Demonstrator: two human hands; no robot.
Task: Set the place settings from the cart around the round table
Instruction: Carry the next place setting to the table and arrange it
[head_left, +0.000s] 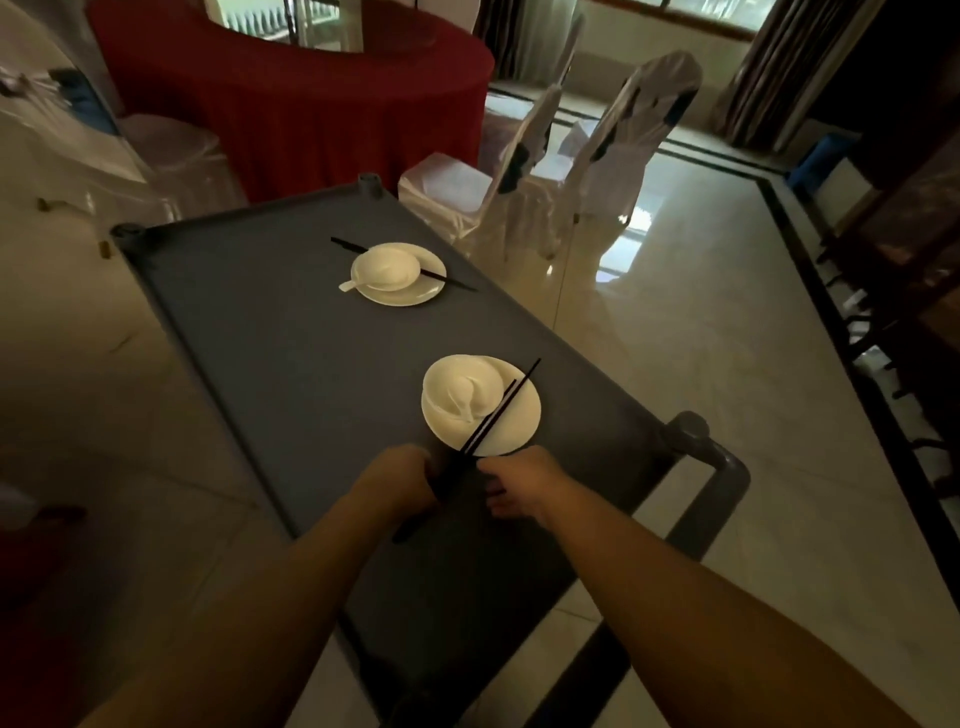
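Note:
On the grey cart top (291, 332) stand two place settings. The near one is a white plate (511, 423) carrying a white bowl (460, 387) with a spoon inside. Black chopsticks (501, 410) lean across that plate, and my left hand (397, 480) is closed around their near ends. My right hand (517, 486) sits just right of them at the plate's near rim, fingers curled by the rim; whether it grips anything is unclear. The far setting is a plate (402, 291), bowl (384, 267), spoon and chopsticks (449, 280). The round table (291, 98) with a red cloth lies beyond the cart.
White-covered chairs (613, 150) stand right of the cart's far end, another (171, 156) to its left. The cart handle post (696, 441) rises at the near right corner. Glossy tiled floor spreads to the right, with dark furniture along the right wall.

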